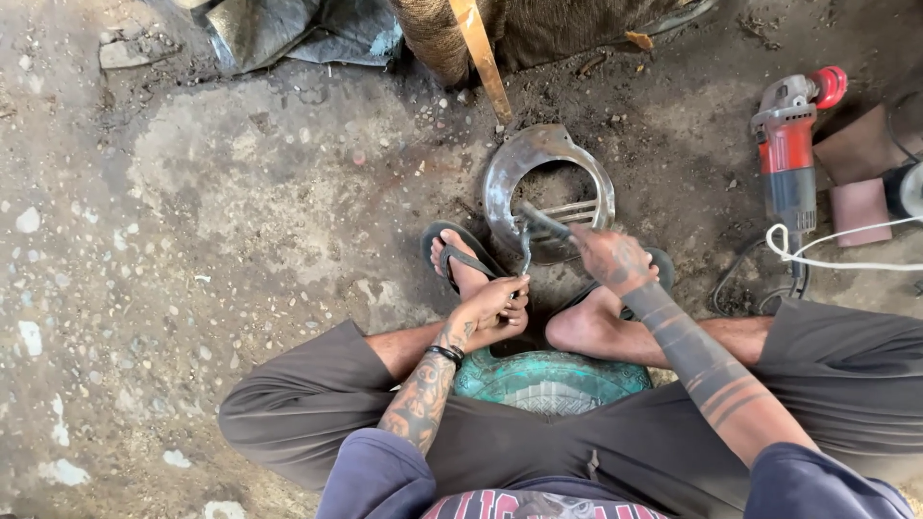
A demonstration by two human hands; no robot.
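Observation:
My left hand [492, 309] grips the lower end of a thin bent metal piece [525, 252] that stands up over my left foot. My right hand [612, 259] holds a dark metal tool [544, 222] whose tip meets the top of that piece. Just beyond both hands a shiny ring-shaped metal plate [508, 168] with a few bars across its opening lies on the ground. I sit on a teal round seat [548, 381] with my feet in dark flip-flops.
A red and grey angle grinder [790, 144] lies on the ground at the right, with a white cord [836, 248] and brown blocks beside it. A wooden stick [483, 58] leans at the top centre by a grey tarp [279, 29]. The ground is rough dirt and concrete.

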